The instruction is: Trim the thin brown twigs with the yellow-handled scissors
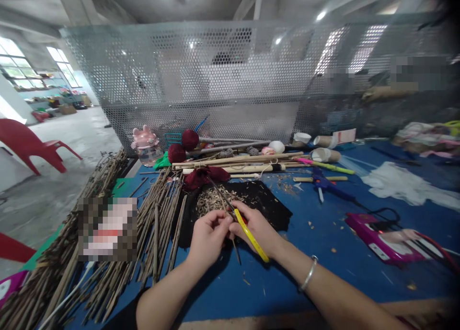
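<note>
Two hands (pixel 208 237), one yellow-handled tool (pixel 248 232) — two burgundy balls (pixel 190 140).

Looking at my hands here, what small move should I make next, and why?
Probably squeeze the yellow-handled tool with your right hand to snip the twig: your left hand pinches that twig close beside the tool, and short woody pieces already lie heaped on the black cloth.
</note>
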Action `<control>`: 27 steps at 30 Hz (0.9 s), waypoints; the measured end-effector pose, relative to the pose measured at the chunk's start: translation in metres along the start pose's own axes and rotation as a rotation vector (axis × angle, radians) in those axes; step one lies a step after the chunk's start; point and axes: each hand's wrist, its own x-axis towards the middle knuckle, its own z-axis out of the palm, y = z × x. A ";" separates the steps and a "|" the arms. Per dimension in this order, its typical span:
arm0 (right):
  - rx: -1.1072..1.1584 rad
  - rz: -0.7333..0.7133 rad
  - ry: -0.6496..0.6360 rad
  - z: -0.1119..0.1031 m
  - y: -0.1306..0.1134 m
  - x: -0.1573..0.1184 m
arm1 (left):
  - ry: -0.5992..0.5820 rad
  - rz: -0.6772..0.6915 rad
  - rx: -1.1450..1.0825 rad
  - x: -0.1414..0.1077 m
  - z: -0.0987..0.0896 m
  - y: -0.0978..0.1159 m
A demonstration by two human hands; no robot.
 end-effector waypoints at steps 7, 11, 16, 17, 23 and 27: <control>-0.066 0.013 0.059 0.003 0.005 0.003 | 0.013 0.005 -0.001 0.000 0.001 -0.001; -0.067 0.019 -0.010 -0.001 0.004 0.001 | 0.008 0.019 0.015 0.001 0.000 -0.001; -0.145 -0.035 -0.015 -0.005 0.000 0.000 | -0.016 0.050 0.033 0.001 -0.002 -0.004; -0.154 -0.043 -0.005 -0.005 0.000 0.000 | -0.021 0.053 0.036 0.001 -0.003 -0.005; -0.174 -0.078 0.049 0.000 0.003 0.002 | -0.038 0.069 0.081 0.001 -0.004 -0.007; -0.152 -0.094 0.075 0.002 0.006 0.002 | -0.045 0.061 0.081 0.000 -0.002 -0.003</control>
